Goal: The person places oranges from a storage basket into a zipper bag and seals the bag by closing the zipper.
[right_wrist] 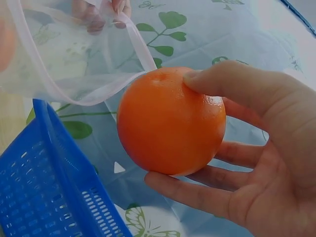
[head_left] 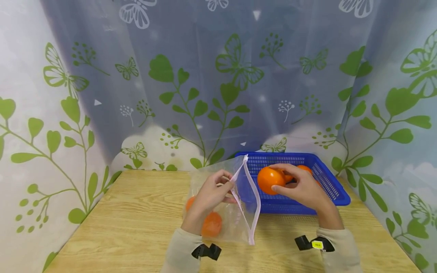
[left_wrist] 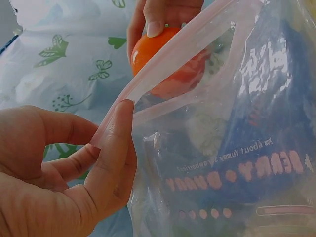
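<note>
Orange (head_left: 268, 181) sits in the curled grip of the right hand (head_left: 305, 188), seen over the basket (head_left: 342, 199) toward the tabletop's (head_left: 129, 220) far right corner. Round, without a long axis, it lies just right of the parted mouth of the bag (head_left: 258, 206), whose edge the left hand (head_left: 212, 191) pinches. One bag, one basket; two bagged oranges (head_left: 212, 223) (head_left: 190, 203) show; basketed ones (head_left: 304, 168), partly hidden, I cannot count.

The fruit (head_left: 269, 182) over the blue basket (head_left: 332, 182) is bright orange. Left of the basket, the clear bag (head_left: 235, 223) has pale pink edging. Behind the basket, blue-grey cloth (head_left: 201, 45) carries green leaves and butterflies.
</note>
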Demonstrator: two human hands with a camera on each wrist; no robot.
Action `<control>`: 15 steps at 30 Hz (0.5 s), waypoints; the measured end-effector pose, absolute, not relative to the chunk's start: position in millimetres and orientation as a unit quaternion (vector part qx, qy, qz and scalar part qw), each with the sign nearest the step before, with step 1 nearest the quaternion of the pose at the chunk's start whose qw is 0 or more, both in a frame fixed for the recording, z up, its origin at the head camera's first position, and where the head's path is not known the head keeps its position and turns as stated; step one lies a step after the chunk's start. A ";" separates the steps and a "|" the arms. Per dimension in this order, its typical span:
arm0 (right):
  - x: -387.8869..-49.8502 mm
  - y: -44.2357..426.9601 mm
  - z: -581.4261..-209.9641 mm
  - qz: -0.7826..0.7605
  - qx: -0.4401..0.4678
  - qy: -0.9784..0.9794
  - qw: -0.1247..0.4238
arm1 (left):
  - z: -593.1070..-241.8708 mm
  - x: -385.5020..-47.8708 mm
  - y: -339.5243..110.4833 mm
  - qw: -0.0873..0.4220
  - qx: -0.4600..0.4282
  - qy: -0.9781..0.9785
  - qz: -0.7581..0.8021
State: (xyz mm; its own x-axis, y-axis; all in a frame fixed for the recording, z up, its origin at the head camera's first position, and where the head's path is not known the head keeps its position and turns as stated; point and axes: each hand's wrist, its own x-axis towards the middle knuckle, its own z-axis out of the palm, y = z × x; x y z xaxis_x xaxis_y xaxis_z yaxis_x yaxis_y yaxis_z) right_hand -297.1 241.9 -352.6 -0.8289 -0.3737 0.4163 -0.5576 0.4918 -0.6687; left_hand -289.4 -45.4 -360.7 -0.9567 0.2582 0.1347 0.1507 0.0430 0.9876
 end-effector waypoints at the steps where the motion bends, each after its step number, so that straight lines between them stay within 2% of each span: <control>1: -296.2 241.6 -352.0 0.424 0.273 -0.857 0.109 | -360.6 -289.5 -45.4 0.039 0.143 0.721 0.677; 15: -286.8 228.2 -346.4 0.396 0.313 -0.852 0.140 | -360.9 -288.8 -46.2 0.041 0.149 0.718 0.678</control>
